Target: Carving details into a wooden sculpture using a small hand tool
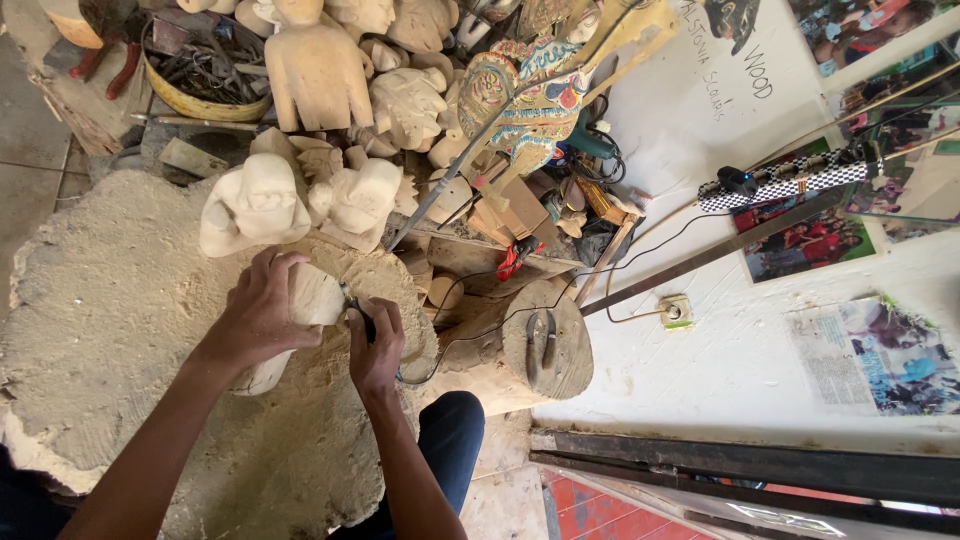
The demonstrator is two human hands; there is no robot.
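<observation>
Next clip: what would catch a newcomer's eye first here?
The two hands at lower centre: the left hand grips a pale wooden carving on a sawdust-covered block, and the right hand presses a small dark tool to it. Behind them stand unfinished wooden figures and a painted puppet.

Two bare forearms in view, entering from the lower edge; no sleeves visible on either, uncovered as far up as the frame shows. Left hand [258,318]: bare, no ring, no watch, no glove; knuckles and the back of the hand show, fingers short-nailed as far as can be told. Right hand [376,348]: also bare, no jewellery, no wrist strap. Both wrists plain, no bands or marks. Below the right forearm, one leg in dark navy trousers [448,440], smooth cloth, knee rounded, no visible seams or pockets. A further strip of dark cloth at the lower left corner, too cut off to tell what garment.
</observation>
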